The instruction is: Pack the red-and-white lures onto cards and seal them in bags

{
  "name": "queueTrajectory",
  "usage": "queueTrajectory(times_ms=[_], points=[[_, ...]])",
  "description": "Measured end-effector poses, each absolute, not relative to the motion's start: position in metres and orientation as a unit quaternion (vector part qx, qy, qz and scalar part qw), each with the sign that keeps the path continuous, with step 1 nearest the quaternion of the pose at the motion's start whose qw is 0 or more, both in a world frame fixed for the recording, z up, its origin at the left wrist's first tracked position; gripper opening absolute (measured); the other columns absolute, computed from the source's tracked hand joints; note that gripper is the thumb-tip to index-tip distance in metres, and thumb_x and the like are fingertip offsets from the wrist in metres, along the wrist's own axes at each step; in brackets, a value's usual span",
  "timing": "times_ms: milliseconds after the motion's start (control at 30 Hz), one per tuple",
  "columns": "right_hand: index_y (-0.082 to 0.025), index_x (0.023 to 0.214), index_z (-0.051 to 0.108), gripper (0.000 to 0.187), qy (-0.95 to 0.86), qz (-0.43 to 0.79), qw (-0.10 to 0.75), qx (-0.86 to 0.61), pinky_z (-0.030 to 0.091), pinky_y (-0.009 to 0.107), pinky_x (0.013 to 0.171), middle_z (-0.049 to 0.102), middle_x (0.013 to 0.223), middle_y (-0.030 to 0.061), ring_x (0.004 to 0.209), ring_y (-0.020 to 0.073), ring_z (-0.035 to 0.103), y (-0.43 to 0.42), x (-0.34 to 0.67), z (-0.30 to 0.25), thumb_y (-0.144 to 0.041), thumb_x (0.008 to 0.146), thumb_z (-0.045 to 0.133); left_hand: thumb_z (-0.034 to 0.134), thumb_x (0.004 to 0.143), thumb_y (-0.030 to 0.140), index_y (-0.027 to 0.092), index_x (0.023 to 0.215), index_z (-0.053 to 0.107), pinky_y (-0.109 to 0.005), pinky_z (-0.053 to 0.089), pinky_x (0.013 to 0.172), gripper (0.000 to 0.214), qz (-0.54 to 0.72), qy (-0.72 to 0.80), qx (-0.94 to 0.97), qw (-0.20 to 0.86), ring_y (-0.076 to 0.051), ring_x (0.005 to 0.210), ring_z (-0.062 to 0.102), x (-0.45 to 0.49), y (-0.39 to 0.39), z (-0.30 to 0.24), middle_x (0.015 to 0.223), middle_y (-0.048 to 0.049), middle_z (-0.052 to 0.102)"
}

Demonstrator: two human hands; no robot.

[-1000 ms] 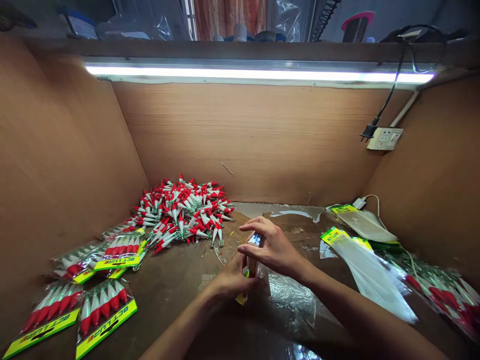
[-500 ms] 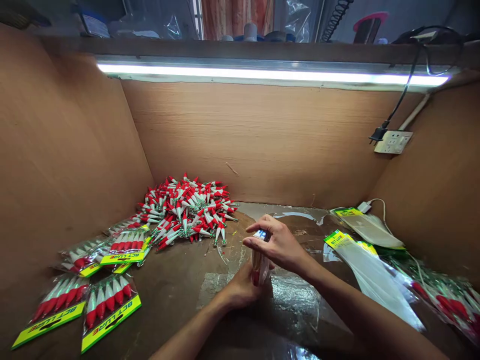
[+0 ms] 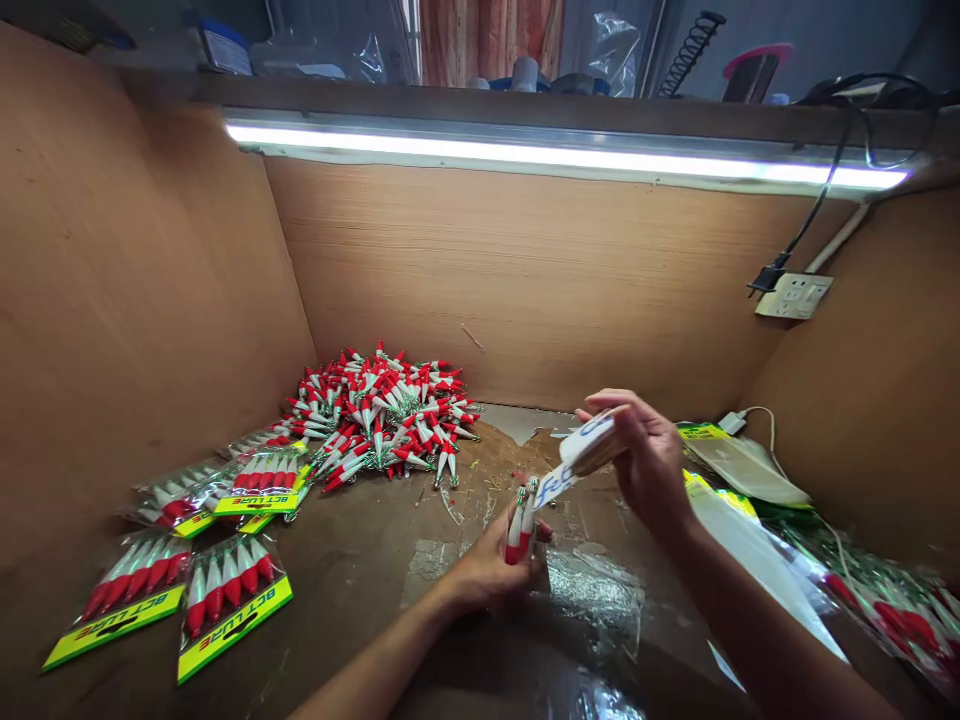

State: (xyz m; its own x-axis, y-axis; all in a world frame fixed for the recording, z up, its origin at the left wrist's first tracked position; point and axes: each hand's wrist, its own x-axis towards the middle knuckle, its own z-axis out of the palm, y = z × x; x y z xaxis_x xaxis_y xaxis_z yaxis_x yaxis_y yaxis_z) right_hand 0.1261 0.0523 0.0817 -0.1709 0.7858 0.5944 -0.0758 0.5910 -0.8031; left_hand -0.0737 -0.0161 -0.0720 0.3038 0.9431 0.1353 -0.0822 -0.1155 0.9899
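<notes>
Low in the middle, my left hand (image 3: 486, 568) is closed around red-and-white fishing lures (image 3: 519, 528), held upright with their greenish hook ends up; at least two show. My right hand (image 3: 651, 462), to the right and higher, grips a white piece with blue lettering (image 3: 589, 438) and a tan edge. Its lower flap slants down to the lure tops and appears to touch them. Whether this is a tape roll or a folded sleeve I cannot tell. Behind to the left lies a big heap of loose red-and-white lures (image 3: 390, 410).
Packed lures with yellow BCT LURE cards (image 3: 236, 625) lie at the left. On the right are clear bags with yellow headers (image 3: 739, 470) and more lures (image 3: 904, 610). Clear tape (image 3: 592, 590) covers part of the table (image 3: 352, 600). A white cable (image 3: 772, 430) runs along the right.
My right hand has moved right and slightly up from above my left hand, carrying the white lettered piece. The lures' hook ends in my left hand are now exposed.
</notes>
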Motion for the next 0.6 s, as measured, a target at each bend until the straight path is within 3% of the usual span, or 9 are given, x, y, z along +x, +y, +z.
queueTrajectory(times_ms=[100, 200, 300, 400, 500, 600], points=[[-0.023, 0.105, 0.068, 0.038, -0.555, 0.474, 0.617, -0.293, 0.056, 0.038, 0.083, 0.066, 0.099, 0.0055, 0.090, 0.0225, 0.068, 0.074, 0.159, 0.064, -0.056, 0.092, 0.056, 0.078, 0.070, 0.022, 0.020, 0.124, 0.053, -0.036, 0.048, 0.091, 0.060, 0.493, 0.290, 0.541, 0.616, -0.026, 0.109, 0.062, -0.078, -0.018, -0.063, 0.118, -0.0098, 0.064], [-0.020, 0.100, 0.072, 0.048, -0.551, 0.501, 0.536, -0.397, 0.058, 0.041, 0.077, 0.068, 0.090, 0.0077, 0.083, 0.0258, 0.068, 0.096, 0.188, 0.029, -0.063, 0.085, 0.060, 0.080, 0.068, 0.019, 0.018, 0.126, 0.056, -0.043, 0.042, 0.103, 0.063, 0.500, 0.201, 0.477, 0.695, -0.032, 0.120, 0.060, -0.081, -0.022, -0.053, 0.125, -0.0149, 0.064], [-0.018, 0.094, 0.077, 0.055, -0.673, 0.381, 0.412, -0.482, 0.049, 0.051, 0.096, 0.071, 0.103, 0.0133, 0.106, 0.0354, 0.064, 0.107, 0.201, -0.005, -0.067, 0.071, 0.071, 0.078, 0.069, 0.012, 0.020, 0.140, 0.047, -0.045, 0.038, 0.107, 0.078, 0.471, 0.151, 0.419, 0.761, -0.033, 0.127, 0.056, -0.081, -0.025, -0.050, 0.136, -0.0186, 0.058], [-0.023, 0.104, 0.077, 0.051, -0.746, 0.209, 0.413, -0.479, 0.032, 0.054, 0.112, 0.065, 0.124, 0.0127, 0.126, 0.0363, 0.051, 0.095, 0.191, -0.019, -0.062, 0.073, 0.072, 0.076, 0.069, 0.005, 0.022, 0.145, 0.041, -0.044, 0.037, 0.107, 0.086, 0.449, 0.131, 0.391, 0.793, -0.033, 0.133, 0.050, -0.078, -0.025, -0.050, 0.145, -0.0197, 0.051], [-0.025, 0.107, 0.076, 0.039, -0.795, 0.320, 0.345, -0.382, 0.044, 0.044, 0.100, 0.069, 0.116, 0.0100, 0.112, 0.0290, 0.060, 0.067, 0.163, -0.018, -0.055, 0.089, 0.059, 0.077, 0.069, 0.005, 0.021, 0.141, 0.046, -0.041, 0.038, 0.106, 0.080, 0.450, 0.131, 0.390, 0.793, -0.034, 0.134, 0.050, -0.074, -0.024, -0.049, 0.144, -0.0181, 0.053], [-0.023, 0.100, 0.078, 0.036, -0.788, 0.453, 0.271, -0.317, 0.050, 0.036, 0.086, 0.072, 0.105, 0.0080, 0.096, 0.0261, 0.065, 0.044, 0.131, -0.021, -0.052, 0.080, 0.071, 0.079, 0.070, 0.010, 0.023, 0.141, 0.047, -0.036, 0.042, 0.099, 0.078, 0.470, 0.147, 0.400, 0.773, -0.033, 0.128, 0.054, -0.071, -0.025, -0.045, 0.139, -0.0144, 0.057]])
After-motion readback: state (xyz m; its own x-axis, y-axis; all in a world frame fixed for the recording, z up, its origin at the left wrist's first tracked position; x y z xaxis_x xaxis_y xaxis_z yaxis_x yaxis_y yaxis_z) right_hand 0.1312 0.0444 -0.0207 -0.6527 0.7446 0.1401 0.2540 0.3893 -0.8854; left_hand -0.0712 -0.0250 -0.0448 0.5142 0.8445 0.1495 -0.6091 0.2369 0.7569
